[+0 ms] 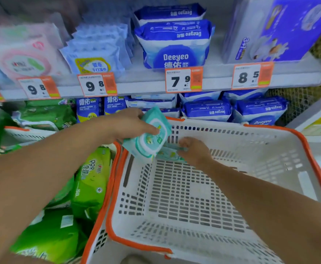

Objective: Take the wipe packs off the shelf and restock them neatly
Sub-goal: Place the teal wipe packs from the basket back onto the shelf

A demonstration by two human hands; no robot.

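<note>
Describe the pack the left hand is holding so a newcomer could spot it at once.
Find the white basket with the orange rim. Over its far-left corner the left hand grips a teal wipe pack with a white oval lid. It is lifted and tilted, unlike the second teal pack lying under the right hand.

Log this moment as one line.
left hand: holds teal wipe pack | right hand: grips second teal pack | white basket: otherwise empty
</note>
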